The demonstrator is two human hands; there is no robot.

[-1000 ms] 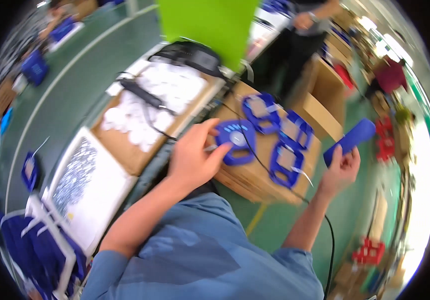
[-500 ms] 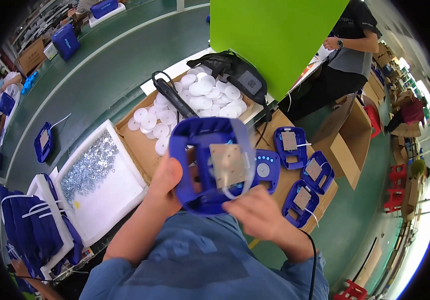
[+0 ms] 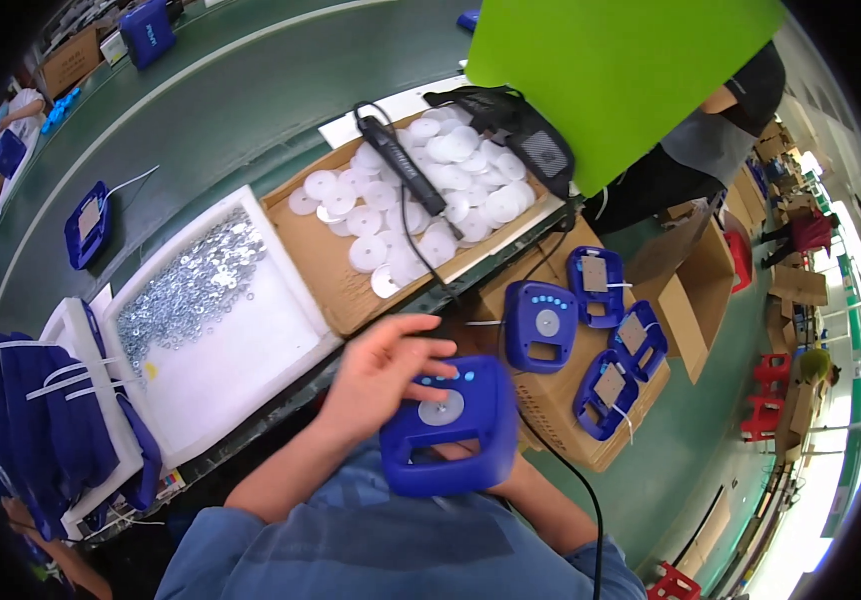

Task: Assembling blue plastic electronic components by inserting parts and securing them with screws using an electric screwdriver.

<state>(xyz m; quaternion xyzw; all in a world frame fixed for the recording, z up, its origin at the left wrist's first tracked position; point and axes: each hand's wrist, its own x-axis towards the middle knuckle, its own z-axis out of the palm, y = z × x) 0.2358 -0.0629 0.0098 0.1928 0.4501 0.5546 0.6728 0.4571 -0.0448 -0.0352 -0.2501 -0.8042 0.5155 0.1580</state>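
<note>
A blue plastic housing (image 3: pixel 491 430) is in front of my chest, its outer face up, with light-blue buttons, a round pale disc (image 3: pixel 441 408) and a slot. My right hand (image 3: pixel 499 482) grips it from beneath; most of its fingers are hidden, though some skin shows through the slot. Over the left edge of the housing is my left hand (image 3: pixel 376 375), fingers spread and holding nothing, one fingertip close to the disc. Whether it touches the disc I cannot tell.
A cardboard tray (image 3: pixel 301 280) of white discs carries a black power screwdriver (image 3: pixel 401 165) with a cord. Left of it stands a white foam tray (image 3: pixel 221 400) of metal washers. Several blue housings, including one button-side up (image 3: pixel 541 325), lie on a carton (image 3: pixel 591 450) at right.
The housing has turned over from its inner side, with the tan plate, to its buttoned face, and sits lower. My left hand has released its edge; my right hand has gone beneath.
</note>
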